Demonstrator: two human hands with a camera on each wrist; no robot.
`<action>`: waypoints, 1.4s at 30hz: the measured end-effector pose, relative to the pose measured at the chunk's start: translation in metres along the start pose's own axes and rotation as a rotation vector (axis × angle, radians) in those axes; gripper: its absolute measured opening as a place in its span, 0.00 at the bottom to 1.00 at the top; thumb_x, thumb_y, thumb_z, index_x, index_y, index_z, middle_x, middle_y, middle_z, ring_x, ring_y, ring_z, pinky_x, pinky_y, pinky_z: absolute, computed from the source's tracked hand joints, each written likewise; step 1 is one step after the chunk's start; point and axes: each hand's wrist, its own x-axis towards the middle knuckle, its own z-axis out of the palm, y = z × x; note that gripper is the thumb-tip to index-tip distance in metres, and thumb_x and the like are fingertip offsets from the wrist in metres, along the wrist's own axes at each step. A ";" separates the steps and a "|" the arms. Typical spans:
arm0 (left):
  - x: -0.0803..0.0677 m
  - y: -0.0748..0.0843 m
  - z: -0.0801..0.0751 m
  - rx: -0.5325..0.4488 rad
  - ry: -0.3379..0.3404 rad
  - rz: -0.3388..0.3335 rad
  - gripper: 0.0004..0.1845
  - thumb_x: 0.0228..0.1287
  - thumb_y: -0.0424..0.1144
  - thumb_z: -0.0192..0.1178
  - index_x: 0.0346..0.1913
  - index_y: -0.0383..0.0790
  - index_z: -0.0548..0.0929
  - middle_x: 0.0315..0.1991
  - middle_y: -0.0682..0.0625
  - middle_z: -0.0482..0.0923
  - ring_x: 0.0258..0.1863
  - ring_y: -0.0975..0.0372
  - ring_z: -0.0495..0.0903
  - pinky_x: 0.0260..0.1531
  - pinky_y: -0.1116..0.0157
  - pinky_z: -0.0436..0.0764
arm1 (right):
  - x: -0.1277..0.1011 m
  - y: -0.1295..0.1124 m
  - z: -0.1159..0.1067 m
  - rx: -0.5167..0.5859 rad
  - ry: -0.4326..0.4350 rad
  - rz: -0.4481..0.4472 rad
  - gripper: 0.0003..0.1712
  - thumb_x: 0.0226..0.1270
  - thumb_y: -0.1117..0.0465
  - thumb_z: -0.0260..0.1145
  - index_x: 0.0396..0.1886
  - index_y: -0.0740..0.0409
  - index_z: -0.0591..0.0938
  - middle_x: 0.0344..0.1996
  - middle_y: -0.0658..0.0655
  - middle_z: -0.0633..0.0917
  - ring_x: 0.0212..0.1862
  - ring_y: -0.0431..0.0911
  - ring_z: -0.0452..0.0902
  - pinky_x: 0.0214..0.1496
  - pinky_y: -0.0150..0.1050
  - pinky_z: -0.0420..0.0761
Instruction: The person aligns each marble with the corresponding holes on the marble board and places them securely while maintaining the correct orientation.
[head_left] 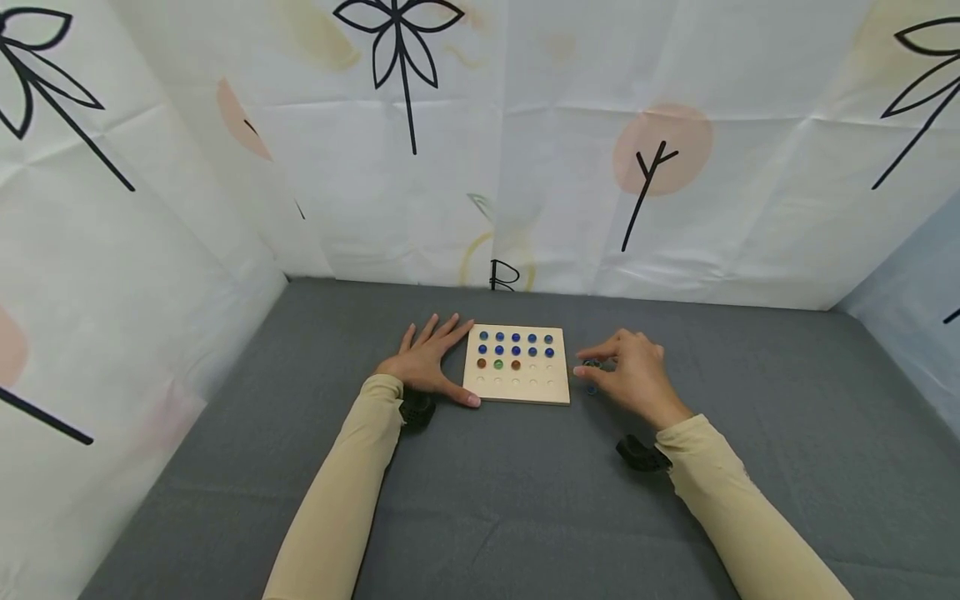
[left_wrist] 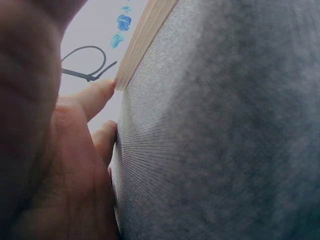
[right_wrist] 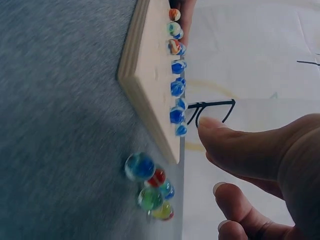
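Grey felt covers the tabletop [head_left: 525, 500], and white sheets printed with black leaf and twig shapes hang around it on three sides. Near the middle lies a pale wooden peg board [head_left: 517, 385] with rows of shallow dimples. Its two far rows are filled with blue marbles [head_left: 515, 344], and a third row is begun from the left with a brown, a green and another brown one; the remaining dimples are bare.

Flat on the felt, the left hand [head_left: 423, 364] lies against the board's left edge, fingers spread and straight, the thumb [head_left: 459, 395] along the near left corner. In the left wrist view a fingertip [left_wrist: 97, 95] touches the board's edge, which looks like bracing so the board does not slide.

Just right of the board, the right hand [head_left: 636, 373] hovers with loosely curled fingers over a small cluster of loose marbles [right_wrist: 150, 187] resting on the felt. The right wrist view shows thumb and fingers [right_wrist: 240, 150] apart, above the cluster and holding nothing; the marbles, blue, red, green and yellow, lie touching one another beside the board's corner, close enough to be picked one at a time.
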 end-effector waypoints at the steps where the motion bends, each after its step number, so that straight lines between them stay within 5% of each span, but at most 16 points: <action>1: 0.000 0.000 0.000 0.000 0.001 0.000 0.68 0.45 0.64 0.78 0.84 0.54 0.45 0.83 0.49 0.35 0.81 0.48 0.28 0.75 0.42 0.25 | -0.001 0.001 -0.001 -0.001 -0.001 0.002 0.13 0.60 0.60 0.78 0.44 0.60 0.92 0.34 0.60 0.81 0.36 0.53 0.68 0.47 0.58 0.61; 42: -0.001 0.002 -0.001 0.000 0.005 0.003 0.67 0.46 0.64 0.78 0.84 0.52 0.46 0.83 0.46 0.36 0.81 0.46 0.30 0.74 0.40 0.28 | -0.019 0.019 -0.002 -0.056 -0.110 -0.044 0.09 0.54 0.61 0.82 0.36 0.54 0.94 0.32 0.54 0.83 0.33 0.49 0.70 0.35 0.47 0.55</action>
